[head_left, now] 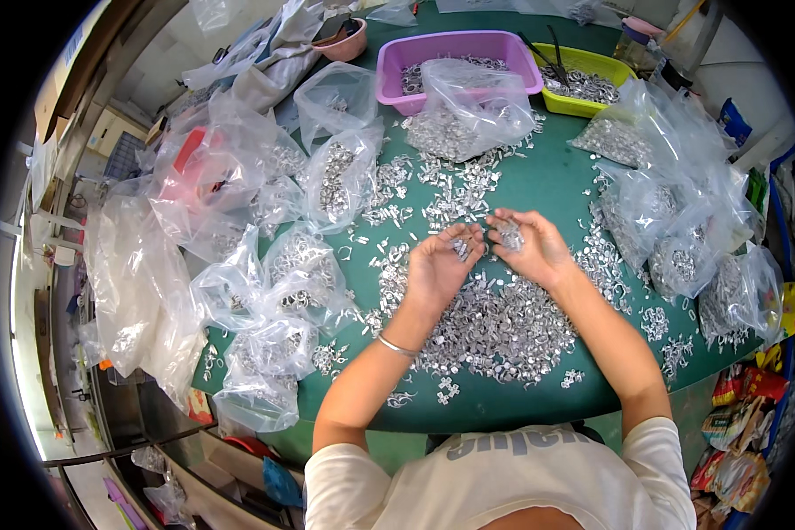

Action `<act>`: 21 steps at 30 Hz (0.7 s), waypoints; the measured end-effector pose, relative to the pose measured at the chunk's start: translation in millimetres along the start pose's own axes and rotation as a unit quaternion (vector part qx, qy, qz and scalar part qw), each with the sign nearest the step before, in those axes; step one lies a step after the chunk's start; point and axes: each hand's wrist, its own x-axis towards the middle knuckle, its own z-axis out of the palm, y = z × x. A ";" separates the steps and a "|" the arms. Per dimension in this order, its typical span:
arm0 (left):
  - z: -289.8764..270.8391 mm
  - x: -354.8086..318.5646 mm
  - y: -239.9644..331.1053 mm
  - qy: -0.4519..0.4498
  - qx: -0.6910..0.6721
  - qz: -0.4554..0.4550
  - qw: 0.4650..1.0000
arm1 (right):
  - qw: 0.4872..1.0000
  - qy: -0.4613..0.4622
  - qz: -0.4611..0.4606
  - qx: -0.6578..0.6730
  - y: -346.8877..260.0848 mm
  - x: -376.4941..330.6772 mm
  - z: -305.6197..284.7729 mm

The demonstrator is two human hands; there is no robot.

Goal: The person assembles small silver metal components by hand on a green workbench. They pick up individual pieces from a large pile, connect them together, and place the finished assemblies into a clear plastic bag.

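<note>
My left hand is raised over the table with its palm turned up and fingers curled around a few small silvery metal parts. Close beside it, my right hand has its fingers bent about a small cluster of silvery metal parts; their exact shape is too small to make out. The fingertips of both hands nearly meet. Below and between the forearms spreads a big heap of small curved metal parts. Beyond the hands lie looser, longer metal pieces.
Clear plastic bags of metal parts stand on the green table, such as a left bag and a right bag. At the back are a purple basin and a yellow-green basin with black-handled tools.
</note>
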 end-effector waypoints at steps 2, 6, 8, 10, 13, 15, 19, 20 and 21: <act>20.4 -8.4 -20.1 0.057 -0.012 0.094 0.994 | 0.990 0.103 -0.030 0.096 18.0 -6.9 16.6; 38.2 -18.9 -51.5 -0.013 0.183 0.271 0.945 | 0.977 0.108 -0.102 0.156 39.3 -19.1 22.5; 50.5 -28.5 -61.6 -0.014 0.243 0.237 0.941 | 0.979 0.136 -0.065 0.138 44.6 -33.9 37.3; 58.3 -30.9 -70.2 -0.014 0.320 0.214 0.923 | 0.979 0.159 -0.054 0.116 46.9 -44.7 45.8; 68.8 -33.6 -79.8 -0.037 0.353 0.208 0.911 | 0.970 0.196 -0.065 0.129 47.0 -54.3 40.4; 67.3 -41.6 -81.6 -0.068 0.468 0.267 0.840 | 0.973 0.191 -0.047 0.118 46.5 -61.8 39.7; 71.0 -38.7 -103.5 -0.110 0.581 0.290 0.752 | 0.976 0.162 -0.074 0.123 41.0 -63.8 9.8; 79.9 -39.8 -112.2 -0.125 0.626 0.304 0.707 | 0.979 0.127 -0.096 0.128 39.3 -58.1 -16.3; 84.0 -44.1 -113.6 -0.124 0.672 0.326 0.653 | 0.975 0.133 -0.111 0.137 40.4 -64.2 -14.1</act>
